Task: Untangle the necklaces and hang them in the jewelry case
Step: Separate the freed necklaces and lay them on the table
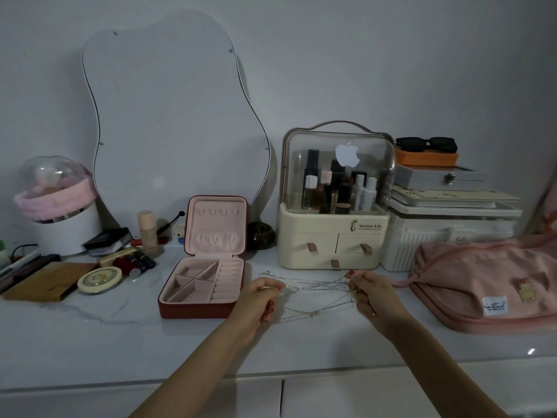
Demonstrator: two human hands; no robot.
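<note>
While the left hand (261, 300) and right hand (370, 292) pinch the necklaces (316, 292) stretched between them, still tangled, nothing hangs yet in the open jewelry case (208, 260) just left of them.

tangled thin necklaces (316, 292) stretched mid-air, open red jewelry case (205, 267) left

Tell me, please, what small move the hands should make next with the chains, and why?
Probably ease the hands slightly closer together. The left hand and right hand hold the necklaces stretched between them, strands crossing near the right; slack would likely loosen the knot. The jewelry case already stands open.
</note>
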